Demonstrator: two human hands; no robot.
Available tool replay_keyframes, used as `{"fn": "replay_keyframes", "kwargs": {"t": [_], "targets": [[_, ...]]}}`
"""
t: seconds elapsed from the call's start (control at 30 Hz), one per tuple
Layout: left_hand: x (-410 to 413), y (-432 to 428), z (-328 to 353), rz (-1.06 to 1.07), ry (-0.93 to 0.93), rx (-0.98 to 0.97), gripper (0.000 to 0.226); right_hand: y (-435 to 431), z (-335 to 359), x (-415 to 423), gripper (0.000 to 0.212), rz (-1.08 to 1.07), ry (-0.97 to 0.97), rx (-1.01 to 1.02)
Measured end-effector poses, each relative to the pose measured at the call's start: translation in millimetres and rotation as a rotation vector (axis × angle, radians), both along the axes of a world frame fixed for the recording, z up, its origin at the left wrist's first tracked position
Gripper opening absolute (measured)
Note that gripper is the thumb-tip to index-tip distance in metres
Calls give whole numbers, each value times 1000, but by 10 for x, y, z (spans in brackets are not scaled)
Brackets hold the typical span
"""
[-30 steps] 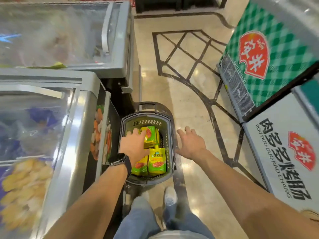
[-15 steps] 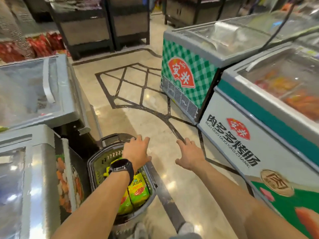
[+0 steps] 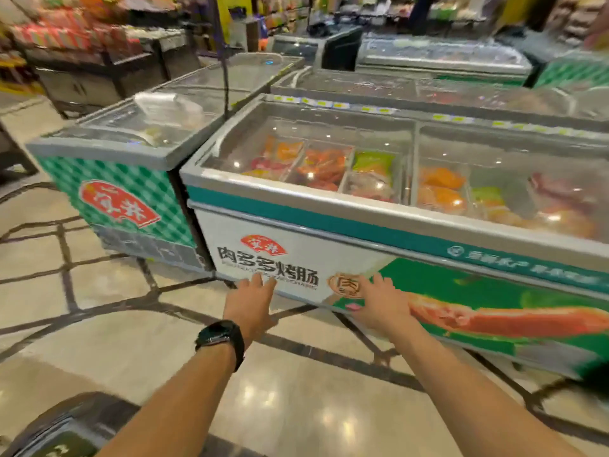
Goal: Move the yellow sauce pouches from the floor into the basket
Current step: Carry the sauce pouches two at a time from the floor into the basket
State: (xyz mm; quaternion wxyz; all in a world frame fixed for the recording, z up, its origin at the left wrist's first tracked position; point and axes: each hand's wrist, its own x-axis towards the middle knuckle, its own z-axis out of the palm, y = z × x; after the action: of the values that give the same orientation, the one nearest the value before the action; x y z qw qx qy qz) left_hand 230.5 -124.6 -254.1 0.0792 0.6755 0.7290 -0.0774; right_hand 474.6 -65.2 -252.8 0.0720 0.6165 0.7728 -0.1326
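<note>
My left hand (image 3: 252,303), with a black watch on the wrist, reaches forward with straight fingers and holds nothing. My right hand (image 3: 382,303) is stretched out beside it, fingers spread and empty. Both hover above the tiled floor in front of a white and green chest freezer (image 3: 329,225). Only the dark grey rim of the basket (image 3: 66,423) shows at the bottom left corner. No yellow sauce pouch can be seen; the basket's inside is cut off by the frame edge.
A green-checked freezer (image 3: 122,179) stands to the left of the white one. More glass-topped freezers (image 3: 445,61) and shelves of goods (image 3: 66,34) fill the background. Beige floor with dark lines (image 3: 296,374) lies between me and the freezers.
The view has swung up and to the right, away from the basket. My left hand has left the basket and both hands now reach toward the white freezer.
</note>
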Motion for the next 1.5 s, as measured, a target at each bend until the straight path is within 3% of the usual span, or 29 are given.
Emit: {"fn": "replay_keyframes", "kwargs": {"t": [0.13,0.33,0.7,1.17,1.5], "targets": [[1199,627,-5,-253,-44,22,72,-52,119,1290,69,-272,-61,20],[3122,1254,20,-704,-6,17,77,-618,62,2992,68,-750,-6,-6],[6218,1535,131,-1371,-111,75,69,-1326,108,4777,67,-1374,-12,-55],[8578,940,19,-1828,-193,-22,66,-2023,-90,6097,73,-1876,92,-58],[10336,307,-65,-1878,-138,-39,64,-2897,-466,7706,78,-2017,180,-67]]}}
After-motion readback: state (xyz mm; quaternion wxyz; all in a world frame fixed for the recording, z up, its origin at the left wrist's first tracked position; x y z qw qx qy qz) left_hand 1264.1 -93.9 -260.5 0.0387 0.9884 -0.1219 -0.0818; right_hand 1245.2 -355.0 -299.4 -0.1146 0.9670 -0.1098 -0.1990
